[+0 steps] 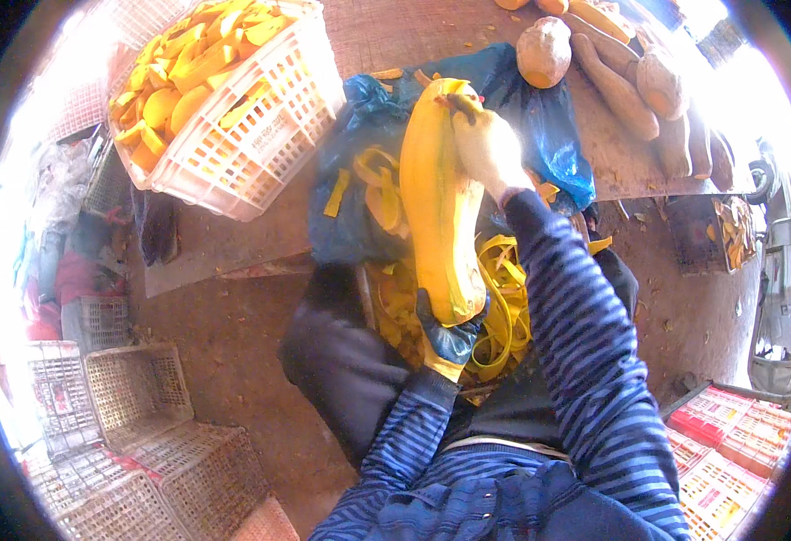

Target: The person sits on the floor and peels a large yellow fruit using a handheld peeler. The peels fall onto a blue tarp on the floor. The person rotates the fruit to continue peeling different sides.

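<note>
A long, largely peeled yellow squash (439, 196) lies lengthwise before me, its near end over my lap. My left hand (451, 337), in a dark-coated glove, cups that near end from below. At the far end my right hand (487, 145), in a pale glove, is closed on a small hand tool (481, 99) against the flesh. Only a red bit of the tool shows, so its kind is unclear. Beneath the squash a blue plastic sheet (341, 230) covers the table edge. Yellow peel strips (504, 338) fill a container between my knees, and more peel (382, 193) lies on the sheet.
At the left, a white plastic crate (253, 149) holds cut yellow pieces (196, 61). Several unpeeled squashes (615, 88) lie on the wooden table (395, 34) at the right. Crates (138, 392) stand on the floor at lower left; red and white crates (720, 446) stand at lower right.
</note>
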Demonstrator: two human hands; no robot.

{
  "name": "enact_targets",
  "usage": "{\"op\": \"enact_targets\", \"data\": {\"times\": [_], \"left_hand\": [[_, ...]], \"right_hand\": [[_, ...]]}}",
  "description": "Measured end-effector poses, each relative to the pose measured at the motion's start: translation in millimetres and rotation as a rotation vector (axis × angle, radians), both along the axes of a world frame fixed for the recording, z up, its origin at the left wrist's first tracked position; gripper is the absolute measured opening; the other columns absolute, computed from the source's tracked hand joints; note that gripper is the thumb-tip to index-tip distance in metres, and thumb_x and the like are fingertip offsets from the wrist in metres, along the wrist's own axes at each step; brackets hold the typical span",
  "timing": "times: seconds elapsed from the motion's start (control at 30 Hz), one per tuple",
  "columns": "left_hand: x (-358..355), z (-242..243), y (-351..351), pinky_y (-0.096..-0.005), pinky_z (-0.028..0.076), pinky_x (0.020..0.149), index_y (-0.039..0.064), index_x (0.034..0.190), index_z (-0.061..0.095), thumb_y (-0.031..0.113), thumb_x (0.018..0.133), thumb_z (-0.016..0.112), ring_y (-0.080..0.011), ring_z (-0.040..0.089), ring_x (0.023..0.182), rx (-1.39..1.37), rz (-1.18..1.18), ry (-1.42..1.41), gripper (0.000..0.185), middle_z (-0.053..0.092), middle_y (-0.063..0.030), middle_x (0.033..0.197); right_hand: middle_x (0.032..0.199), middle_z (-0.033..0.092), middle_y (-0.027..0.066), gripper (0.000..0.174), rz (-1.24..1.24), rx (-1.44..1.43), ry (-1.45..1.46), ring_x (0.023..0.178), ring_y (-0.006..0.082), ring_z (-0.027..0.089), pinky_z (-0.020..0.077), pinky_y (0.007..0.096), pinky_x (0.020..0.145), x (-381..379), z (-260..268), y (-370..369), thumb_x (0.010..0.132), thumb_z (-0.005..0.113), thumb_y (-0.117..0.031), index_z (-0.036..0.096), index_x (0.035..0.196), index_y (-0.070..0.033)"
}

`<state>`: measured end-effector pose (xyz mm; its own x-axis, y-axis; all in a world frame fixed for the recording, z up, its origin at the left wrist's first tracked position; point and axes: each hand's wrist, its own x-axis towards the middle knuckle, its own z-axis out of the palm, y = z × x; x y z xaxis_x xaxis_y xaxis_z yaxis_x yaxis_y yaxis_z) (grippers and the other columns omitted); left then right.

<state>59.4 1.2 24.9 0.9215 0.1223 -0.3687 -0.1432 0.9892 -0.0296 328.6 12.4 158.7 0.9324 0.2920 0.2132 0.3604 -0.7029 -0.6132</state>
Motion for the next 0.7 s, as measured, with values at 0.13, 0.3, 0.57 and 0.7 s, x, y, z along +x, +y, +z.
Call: {"op": "enact_targets", "data": {"times": [0.13,0.3,0.57,0.7], "left_hand": [[-1.4,-1.3,1.6,-0.0498,0.058,0.101,0.013,0.151,0.050,0.063,0.092,0.068,-0.0296,0.064,0.126,-0.038,-0.014,-0.014,0.079,0.061,-0.0112,0.145],[-3.6,-1.2,3.3,-0.0514,0.055,0.104,0.014,0.151,0.051,0.065,0.094,0.063,-0.0302,0.062,0.129,0.056,-0.024,-0.039,0.078,0.060,-0.0104,0.147],[0.0,-12.9,1.9,-0.0510,0.045,0.115,0.014,0.156,0.047,0.064,0.098,0.057,-0.0306,0.056,0.136,0.034,-0.005,-0.112,0.077,0.055,-0.0092,0.153],[-4.2,-17.4,5.2,-0.0486,0.044,0.116,0.013,0.153,0.048,0.065,0.098,0.056,-0.0306,0.057,0.135,-0.164,-0.112,-0.278,0.076,0.057,-0.0089,0.150]], "right_hand": [[0.090,0.073,0.0266,0.041,-0.083,0.152,0.030,0.079,0.0437,0.073,0.0593,0.0511,0.075,-65.1,-7.4,-11.4,0.101,0.055,-0.026,0.064,0.141,-0.029],[0.084,0.071,0.0269,0.047,-0.019,0.159,0.056,0.073,0.0430,0.072,0.0567,0.0522,0.069,-131.8,-16.2,-25.4,0.101,0.057,-0.024,0.059,0.147,-0.029],[0.088,0.073,0.0238,0.040,0.037,0.022,0.216,0.074,0.0416,0.072,0.0584,0.0494,0.068,-214.8,-28.2,-73.0,0.099,0.061,-0.020,0.066,0.139,-0.019],[0.078,0.070,0.0254,0.042,0.062,0.056,0.344,0.071,0.0401,0.072,0.0564,0.0493,0.067,-258.6,-21.6,-97.6,0.099,0.063,-0.021,0.065,0.140,-0.020]]}}
